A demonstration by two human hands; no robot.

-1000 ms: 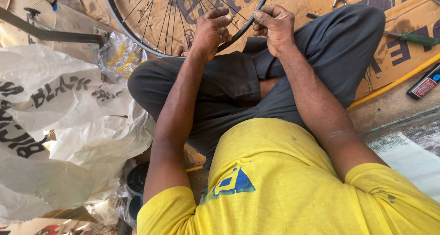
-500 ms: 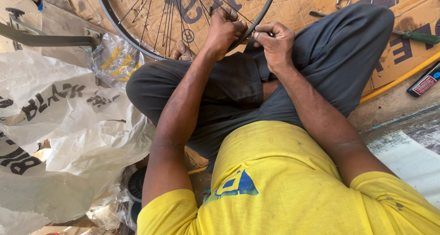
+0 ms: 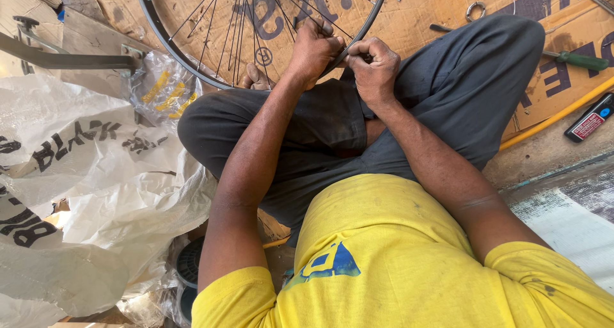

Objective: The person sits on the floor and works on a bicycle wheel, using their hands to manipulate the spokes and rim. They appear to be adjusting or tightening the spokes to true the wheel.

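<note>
The fingers of the left hand (image 3: 313, 49) are curled tightly around the rim of a bicycle wheel (image 3: 192, 69), at the low part of the rim nearest to the person's lap. Just beside them, the fingers of the right hand (image 3: 374, 69) are clenched too and pinch at the same piece of rim; what small thing they press there I cannot tell, because the knuckles hide it. The two hands almost touch. The thin spokes (image 3: 256, 14) go up and away from the fingers toward the top of the view. Under the wheel, beyond the fingers, brown cardboard (image 3: 435, 8) with dark letters covers the floor. Far to the right of the fingers lie a screwdriver with green handle (image 3: 579, 60), a yellow hose (image 3: 556, 117) and a small black bottle (image 3: 590, 118). To the left of the fingers, a crumpled white plastic sack (image 3: 83, 193) lies beside the crossed legs in dark grey trousers (image 3: 473, 91).
</note>
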